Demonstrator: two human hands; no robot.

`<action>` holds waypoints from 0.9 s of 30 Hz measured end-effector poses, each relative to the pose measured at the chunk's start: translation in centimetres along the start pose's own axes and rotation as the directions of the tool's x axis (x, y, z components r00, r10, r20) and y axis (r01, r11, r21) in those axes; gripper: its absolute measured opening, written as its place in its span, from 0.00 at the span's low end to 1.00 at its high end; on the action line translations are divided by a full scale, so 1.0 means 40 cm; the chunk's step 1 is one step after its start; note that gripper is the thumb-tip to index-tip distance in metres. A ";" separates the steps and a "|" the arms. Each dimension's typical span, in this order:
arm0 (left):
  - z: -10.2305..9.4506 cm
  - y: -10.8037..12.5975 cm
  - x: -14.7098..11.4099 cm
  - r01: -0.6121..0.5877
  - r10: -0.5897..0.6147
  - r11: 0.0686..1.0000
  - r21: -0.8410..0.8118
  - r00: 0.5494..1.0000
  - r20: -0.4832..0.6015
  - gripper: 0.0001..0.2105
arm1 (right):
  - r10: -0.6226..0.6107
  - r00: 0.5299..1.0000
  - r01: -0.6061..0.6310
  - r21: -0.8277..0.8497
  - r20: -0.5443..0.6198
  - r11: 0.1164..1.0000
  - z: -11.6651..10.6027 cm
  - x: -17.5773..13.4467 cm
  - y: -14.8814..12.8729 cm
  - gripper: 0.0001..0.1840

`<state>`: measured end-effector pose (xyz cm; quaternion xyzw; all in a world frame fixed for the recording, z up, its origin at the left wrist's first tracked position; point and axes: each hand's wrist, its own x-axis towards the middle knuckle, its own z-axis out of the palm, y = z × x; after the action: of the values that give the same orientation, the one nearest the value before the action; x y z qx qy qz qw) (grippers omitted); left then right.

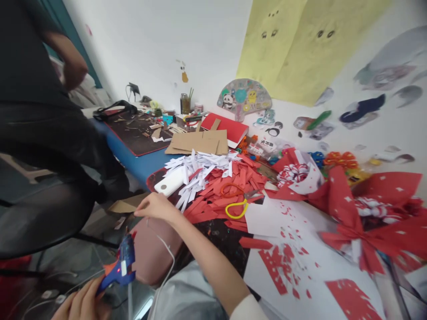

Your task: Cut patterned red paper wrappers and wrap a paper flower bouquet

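Note:
My left hand, at the lower left, is wrapped round the grip of a blue glue gun. The gun's nozzle points upward, and a small red light shows on its body. My right hand reaches across to the left, above the nozzle and beside the table edge, its fingertips pinched together. Whatever may be between them is too small to make out. A white cord hangs below this hand. Close to its knuckles lies a white rounded device, beside piles of white paper strips and red paper strips.
Scissors with yellow and orange handles rest on the red strips. Cut red paper lies on white sheets, with red paper bouquets at right. Cardboard pieces lie behind. A person stands at left near a dark chair.

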<state>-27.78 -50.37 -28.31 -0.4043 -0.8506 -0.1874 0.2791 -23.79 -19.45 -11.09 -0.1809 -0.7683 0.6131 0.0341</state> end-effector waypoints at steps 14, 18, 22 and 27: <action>0.301 -0.003 -0.050 0.530 -0.511 0.848 0.008 0.814 0.276 0.17 | 0.035 0.959 0.070 0.356 -0.281 0.932 -0.041 -0.445 0.089 0.13; 0.271 -0.044 -0.093 0.657 -0.660 0.747 0.098 0.716 0.229 0.19 | 0.101 0.966 0.006 0.411 -0.237 0.912 0.014 -0.483 0.154 0.12; 0.250 -0.059 -0.124 0.631 -0.633 0.769 0.103 0.729 0.260 0.20 | 0.131 0.980 -0.045 0.467 -0.152 0.883 0.067 -0.494 0.213 0.13; 0.292 -0.002 -0.115 0.495 -0.453 0.869 -0.011 0.804 0.385 0.16 | 0.152 0.977 -0.065 0.474 -0.148 0.878 0.106 -0.510 0.264 0.17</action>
<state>-29.25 -46.74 -40.22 -0.2216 -0.9497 -0.2185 0.0353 -3.41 -27.98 -18.76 -0.2652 -0.5806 0.7617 0.1113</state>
